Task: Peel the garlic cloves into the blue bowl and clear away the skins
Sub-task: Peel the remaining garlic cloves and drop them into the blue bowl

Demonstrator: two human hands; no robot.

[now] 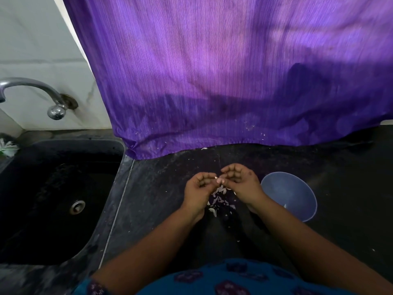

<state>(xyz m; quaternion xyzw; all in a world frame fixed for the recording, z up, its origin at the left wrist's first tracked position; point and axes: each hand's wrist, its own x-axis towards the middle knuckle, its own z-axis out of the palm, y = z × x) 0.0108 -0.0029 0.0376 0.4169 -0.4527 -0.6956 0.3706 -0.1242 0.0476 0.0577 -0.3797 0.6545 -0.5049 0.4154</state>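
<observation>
From the head camera I see both hands meeting over the dark countertop [161,188], just in front of the hem of a purple curtain [212,81] that hangs down to the counter. My left hand [200,186] has its fingers curled in, and its fingertips pinch a small pale garlic clove [216,178] at the point where the two hands meet. My right hand [240,179] arches over from the other side, fingers bent, thumb and forefinger closing on the same clove; whether they grip the clove itself or only a flap of its skin is too small for me to tell. Directly beneath the hands a scatter of white garlic skins [219,199] lies on the counter, trailing back toward my body between the two forearms. The blue bowl [291,194] sits on the counter just beside my right wrist, on its outer side, upright and apart from the skins; one small pale thing lies near its bottom, though I cannot make out what it is. Off to the left a black sink [42,209] is set into the counter, with a metal tap [32,90] curving out from the white wall above it.
</observation>
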